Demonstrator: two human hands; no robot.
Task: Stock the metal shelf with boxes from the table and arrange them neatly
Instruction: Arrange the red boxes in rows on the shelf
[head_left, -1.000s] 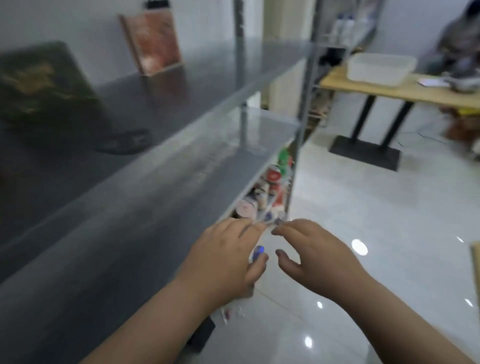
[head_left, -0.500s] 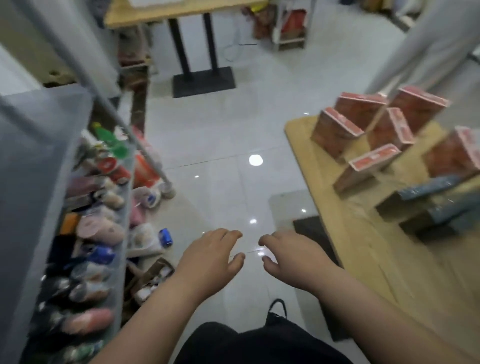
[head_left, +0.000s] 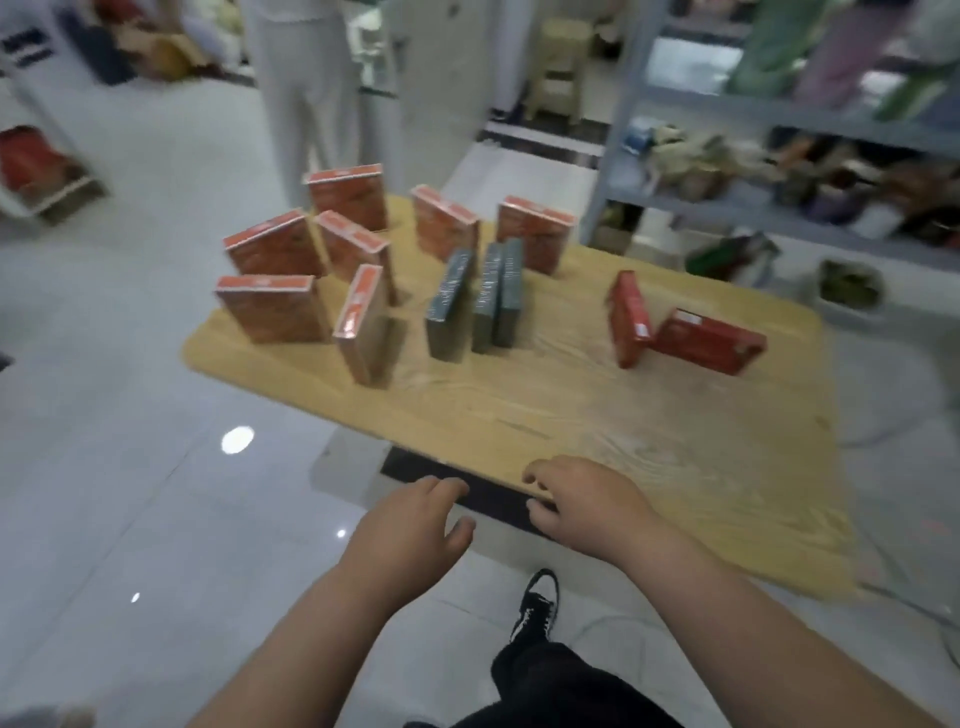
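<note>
Grip: both hands empty, nothing held. left hand (head_left: 410, 525) has its fingers slack and slightly spread, over the floor just off the counter's (head_left: 571, 415) near edge. right hand (head_left: 587, 504) has its fingers loosely bent, over that edge; can't tell if it touches the wood, the frame is blurred.

All boxes are on the counter:
- Seven orange boxes (head_left: 270, 312) stand upright in a loose cluster at far left.
- Three dark boxes (head_left: 449, 306) stand on edge side by side mid-counter.
- Two red boxes (head_left: 628, 322) sit at right, one upright, the other on its side with one end against it.

A grey metal shelf (head_left: 737, 111) with cluttered levels is behind at far right. Another person's pale trousers (head_left: 296, 104) are past the far edge.
</note>
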